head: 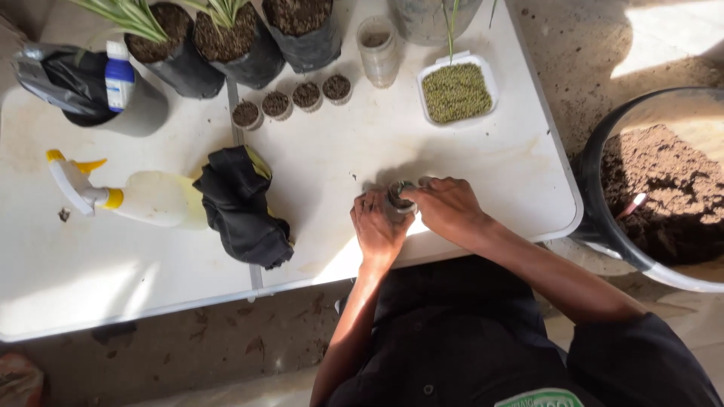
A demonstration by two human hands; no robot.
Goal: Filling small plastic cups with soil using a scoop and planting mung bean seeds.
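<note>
- Two hands meet on a small cup (pixel 400 199) at the white table's (pixel 467 173) near edge.
- Left hand (pixel 379 227): fingers closed around the cup from 8 o'clock.
- Right hand (pixel 447 208): fingers pinched on the cup's rim from 3 o'clock.
- Black cloth (pixel 243 207) at 9 o'clock of the cup; spray bottle (pixel 136 197) beyond it.
- Tray of green seeds (pixel 456 91) at 1 o'clock; four soil-filled cups (pixel 291 104) at 11 o'clock.

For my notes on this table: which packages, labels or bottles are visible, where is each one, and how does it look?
Small bottle: far left, upright in a grey pot, white with blue label.
Spray bottle: left, lying on its side, white with yellow trigger.
Clear jar: far middle, upright, transparent.
Tray: far right, white, rectangular, filled with green seeds.
</note>
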